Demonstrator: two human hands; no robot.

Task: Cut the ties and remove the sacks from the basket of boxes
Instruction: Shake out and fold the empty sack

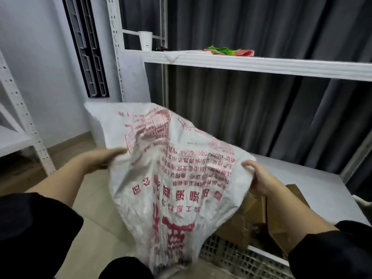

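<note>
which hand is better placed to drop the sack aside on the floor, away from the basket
Probably the left. The left hand holds the sack on the open-floor side; the right hand grips it above the basket of boxes.

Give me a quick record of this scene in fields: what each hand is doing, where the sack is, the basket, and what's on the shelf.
left hand: left hand grips the sack's left edge
right hand: right hand grips the sack's right edge
sack: white sack with red print, held up between both hands, lower end hanging beside the basket
basket: white slotted basket at lower right, holding cardboard boxes
shelf: white shelf carries a paper cup and a green and pink wrapper
backdrop: dark curtain
</note>
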